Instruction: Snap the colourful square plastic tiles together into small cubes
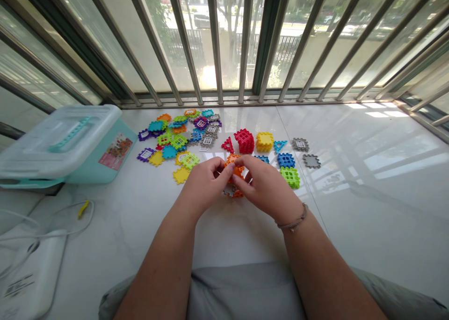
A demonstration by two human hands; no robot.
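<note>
My left hand and my right hand meet in front of me, fingers closed on an orange interlocking building tile. More orange tile edges show above and below my fingertips, with a grey tile low between the hands. My fingers cover much of these pieces, so how they join is hidden. Just beyond stand a red tile stack and a yellow tile stack. A red triangular piece lies left of the red stack. Right of my right hand are blue tiles and a green tile stack.
Mixed loose tiles lie spread at the left. Two grey tiles and a blue triangle lie at the right. A lidded teal box stands far left, near a white power strip with cables. Metal bars line the window.
</note>
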